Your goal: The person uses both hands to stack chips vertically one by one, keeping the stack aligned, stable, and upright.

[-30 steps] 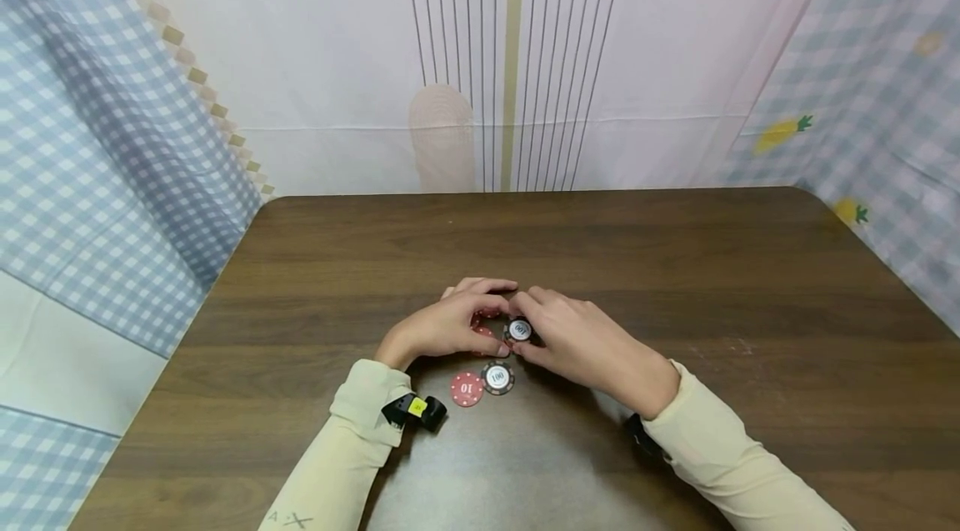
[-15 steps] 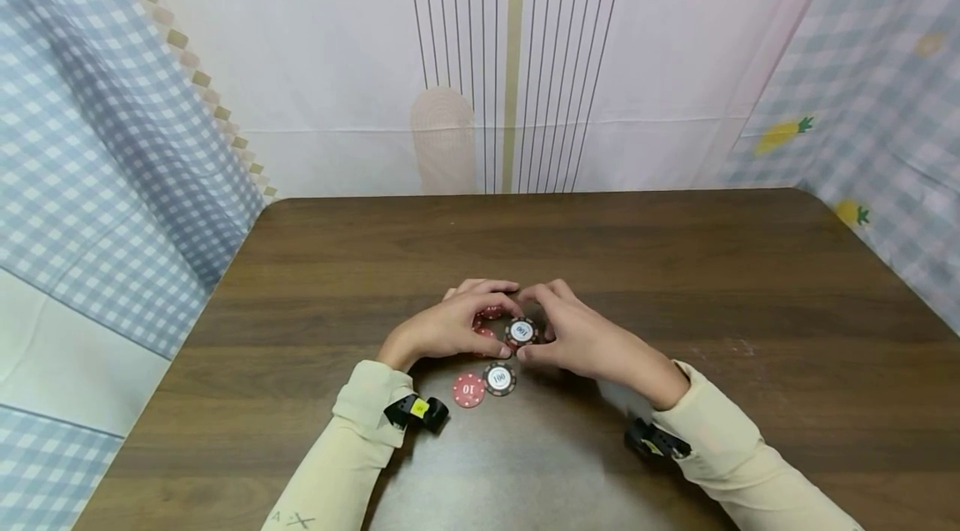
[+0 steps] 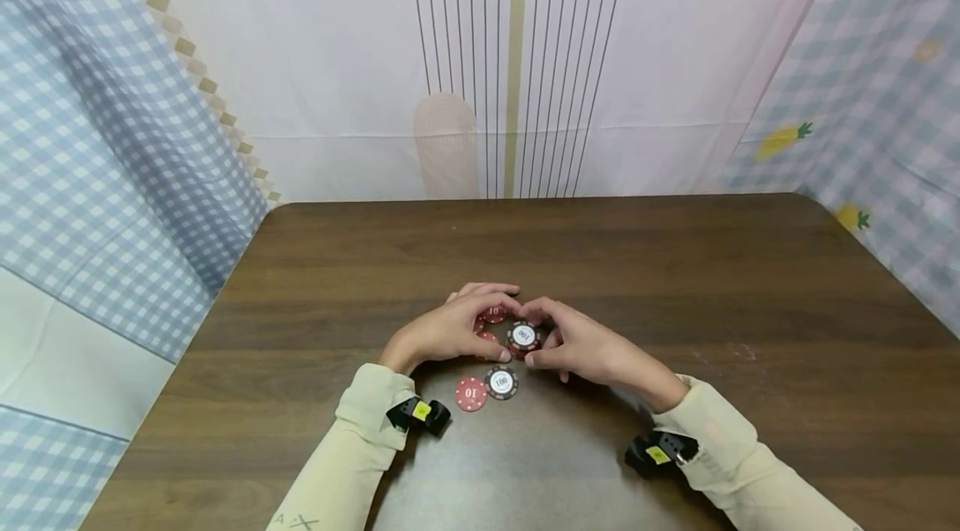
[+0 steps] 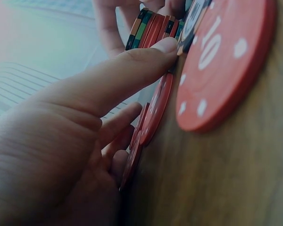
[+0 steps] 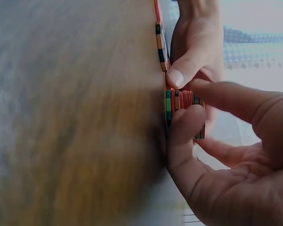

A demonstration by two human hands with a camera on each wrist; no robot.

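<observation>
A short stack of poker chips [image 3: 523, 336], with a black 100 chip on top and several red ones under it, stands on the table between the hands. My left hand [image 3: 442, 333] curves around its left side, thumb and index fingertip at the chips. From the other side my right hand [image 3: 596, 348] holds the stack, thumb in front and index finger behind; in the right wrist view a curled finger [image 5: 188, 122] lies against the chip edges. More red chips [image 3: 492, 314] lie flat inside the left hand's curve, partly hidden by its fingers.
In front of the hands lie a red 10 chip [image 3: 471, 394] and a black 100 chip [image 3: 502, 382], edge to edge. The brown wooden table [image 3: 675, 264] ends at a patterned white cloth [image 3: 337, 81] behind.
The right hand first lay over the stack's top chip, then drew right and spread around its side, baring the black 100 chip. The left hand stays in place.
</observation>
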